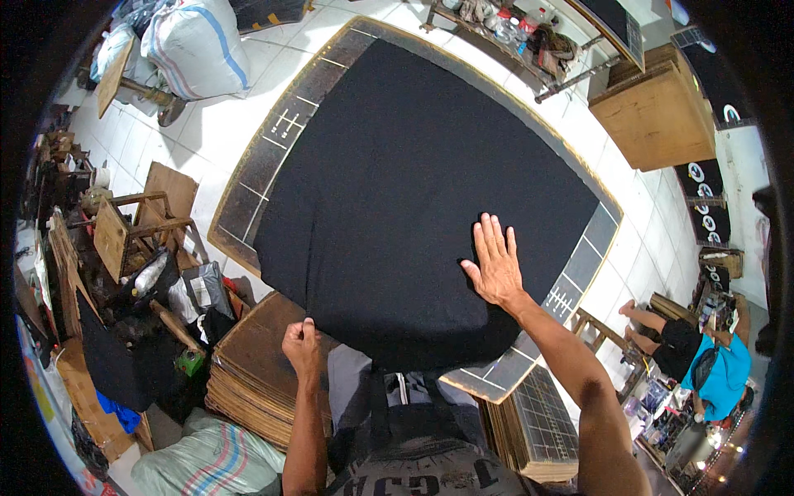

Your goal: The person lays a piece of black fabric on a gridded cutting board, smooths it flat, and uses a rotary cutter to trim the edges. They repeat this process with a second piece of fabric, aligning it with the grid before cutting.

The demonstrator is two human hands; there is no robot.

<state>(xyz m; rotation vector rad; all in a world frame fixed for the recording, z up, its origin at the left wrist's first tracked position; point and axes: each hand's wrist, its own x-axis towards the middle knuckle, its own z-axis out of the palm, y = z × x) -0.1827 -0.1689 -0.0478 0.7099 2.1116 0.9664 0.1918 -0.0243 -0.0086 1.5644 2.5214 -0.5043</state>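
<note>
A large piece of black fabric [397,165] is spread over a dark board [281,132] with white marked lines along its sides. The near part of the cloth hangs past the board's front edge towards my body. My right hand [496,264] lies flat on the cloth at the right, fingers stretched out and thumb apart. At the near left corner my left hand [303,343] is closed, its fingers pinching the cloth's edge. A slight crease runs through the fabric above that hand.
Stacked brown boards [256,372] stand below on the left, another stack [533,422] on the right. Stuffed sacks [194,50] and a wooden chair [132,231] are at the left. A wooden cabinet [653,116] stands far right; a person in a blue shirt [719,372] sits at the right.
</note>
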